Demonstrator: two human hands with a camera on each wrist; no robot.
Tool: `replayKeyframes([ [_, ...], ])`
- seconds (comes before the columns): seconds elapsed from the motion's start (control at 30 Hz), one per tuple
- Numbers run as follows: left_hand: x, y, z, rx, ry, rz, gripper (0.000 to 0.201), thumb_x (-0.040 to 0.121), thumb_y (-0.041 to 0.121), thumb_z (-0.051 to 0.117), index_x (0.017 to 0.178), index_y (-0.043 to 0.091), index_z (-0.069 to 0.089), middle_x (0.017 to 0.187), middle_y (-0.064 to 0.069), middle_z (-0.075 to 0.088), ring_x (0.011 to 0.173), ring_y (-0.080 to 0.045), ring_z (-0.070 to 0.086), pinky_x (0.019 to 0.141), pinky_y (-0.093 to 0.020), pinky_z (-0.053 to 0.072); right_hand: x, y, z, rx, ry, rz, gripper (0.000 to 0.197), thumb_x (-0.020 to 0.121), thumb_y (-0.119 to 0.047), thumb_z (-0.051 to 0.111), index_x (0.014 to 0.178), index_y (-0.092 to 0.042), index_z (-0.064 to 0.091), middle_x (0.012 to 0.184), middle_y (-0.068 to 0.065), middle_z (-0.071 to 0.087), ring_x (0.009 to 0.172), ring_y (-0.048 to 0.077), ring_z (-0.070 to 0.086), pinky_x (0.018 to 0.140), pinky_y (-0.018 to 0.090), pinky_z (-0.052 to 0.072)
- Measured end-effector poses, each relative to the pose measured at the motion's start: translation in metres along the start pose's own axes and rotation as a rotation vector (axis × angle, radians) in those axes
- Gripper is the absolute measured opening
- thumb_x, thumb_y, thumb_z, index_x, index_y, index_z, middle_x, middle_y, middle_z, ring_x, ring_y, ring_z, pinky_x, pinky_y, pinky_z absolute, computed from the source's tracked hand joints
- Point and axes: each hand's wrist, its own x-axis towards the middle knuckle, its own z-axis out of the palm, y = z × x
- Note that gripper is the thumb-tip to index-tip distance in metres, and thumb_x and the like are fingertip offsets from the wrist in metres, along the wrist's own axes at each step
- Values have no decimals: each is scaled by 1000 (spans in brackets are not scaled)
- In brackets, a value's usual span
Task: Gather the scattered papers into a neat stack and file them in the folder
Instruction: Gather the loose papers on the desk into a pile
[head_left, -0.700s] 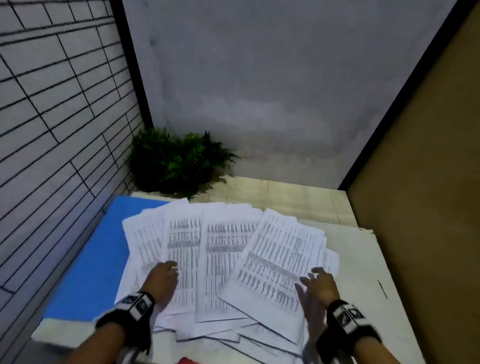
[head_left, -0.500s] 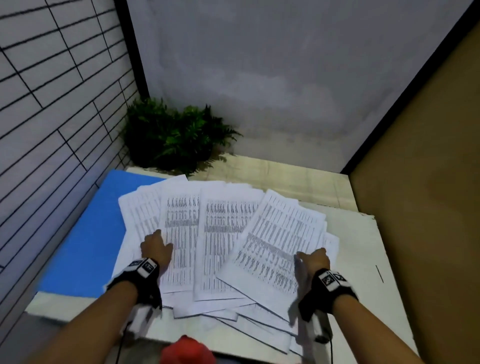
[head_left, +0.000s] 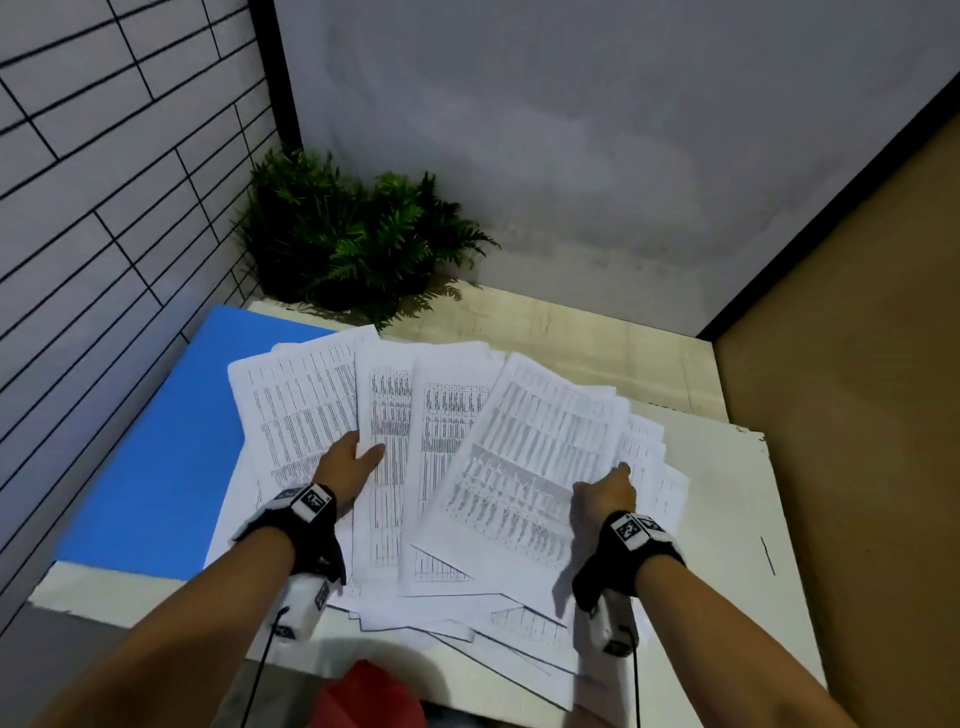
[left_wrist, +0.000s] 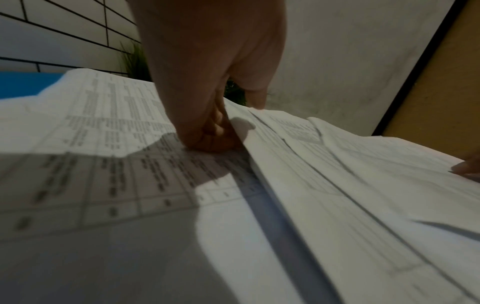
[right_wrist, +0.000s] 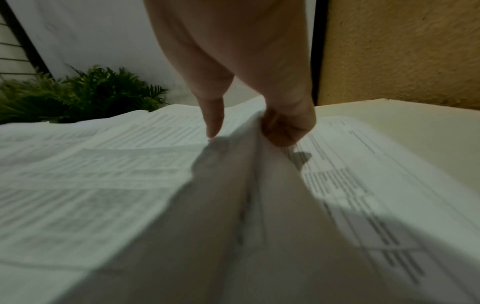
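Fanning printed papers (head_left: 457, 467) | overlapping blue folder (head_left: 156, 441) | hands pinching edges

Matt white printed papers (head_left: 524, 467) overlie a smooth matt blue folder (head_left: 150, 467) on a matt off-white table (head_left: 727, 519); the right wall panel (head_left: 857, 415) is rough, brown and grainy.

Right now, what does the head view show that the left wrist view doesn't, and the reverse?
Head only: the right hand with its thumb on the papers' right edge, both wrist bands, the whole blue folder, and a red thing at the table's near edge.

Left wrist only: the left hand's fingers curled under a sheet edge, thumb on top.

Both: the fanned papers, the fern, the left hand.
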Motion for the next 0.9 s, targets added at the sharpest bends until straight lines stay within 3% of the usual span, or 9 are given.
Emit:
replayKeyframes([
  [0.13, 2, 2, 10, 70, 23, 54, 48, 86, 32, 57, 122, 1, 52, 125, -22, 54, 114, -36, 54, 96, -40, 46, -1, -5, 8, -142, 165, -106, 55, 88, -8, 53, 140, -8, 32, 135, 20, 45, 123, 37, 43, 99, 47, 40],
  [0.2, 1, 6, 15, 118, 51, 75, 57, 83, 35, 59, 129, 3, 46, 134, -22, 43, 126, -35, 43, 105, -41, 39, -5, -9, 9, -107, 203, -163, 41, 89, -6, 51, 129, -6, 43, 121, 19, 51, 112, 35, 49, 91, 43, 44],
  [0.33, -7, 17, 25, -47, 33, 82, 84, 82, 24, 66, 146, 9, 13, 152, -8, 23, 140, -26, 25, 117, -42, 22, -9, -9, 0, 324, -20, -228, 25, 92, 0, 48, 116, -2, 48, 84, 12, 50, 73, 20, 47, 52, 20, 39],
  [0.4, -3, 14, 24, -128, -8, 38, 76, 79, 18, 69, 142, 8, 27, 145, -11, 39, 132, -29, 40, 112, -46, 31, -4, -5, -8, 472, -174, -179, 23, 91, -4, 52, 114, -5, 50, 68, 12, 59, 58, 27, 56, 46, 18, 46],
  [0.47, -3, 10, 20, -186, -72, -22, 59, 79, 16, 69, 131, 3, 45, 129, -16, 56, 119, -31, 54, 105, -50, 40, 8, 5, -14, 479, -320, -82, 45, 86, -15, 61, 129, -10, 46, 78, 22, 70, 74, 46, 66, 64, 35, 60],
  [0.57, -6, 8, 16, -285, -143, -124, 57, 78, 22, 71, 128, 4, 49, 127, -15, 58, 117, -30, 56, 105, -50, 40, 5, 10, -21, 496, -418, 36, 81, 82, -15, 68, 146, -11, 19, 63, 3, 65, 47, 23, 62, 49, 26, 49],
  [0.63, -7, 5, 23, -231, -183, -152, 86, 64, 42, 79, 134, 10, 43, 135, -9, 52, 121, -26, 52, 107, -48, 38, -7, 3, -20, 456, -448, -4, 91, 79, -12, 72, 148, -7, 12, 113, 12, 62, 100, 27, 65, 81, 38, 50],
  [0.7, -8, 6, 35, -96, -205, -185, 106, 53, 50, 84, 138, 11, 35, 140, -4, 46, 125, -25, 48, 108, -47, 36, -12, -2, -14, 375, -404, -53, 87, 80, -12, 71, 146, 0, 15, 143, 20, 38, 134, 35, 37, 106, 43, 34],
  [0.9, -34, 26, 68, 3, -230, -103, 60, 73, -2, 71, 126, -1, 44, 121, -19, 58, 112, -32, 55, 95, -37, 45, -18, -3, -10, 433, -257, -110, 58, 74, -3, 74, 125, 1, 47, 116, 11, 58, 118, 33, 53, 96, 39, 43],
])
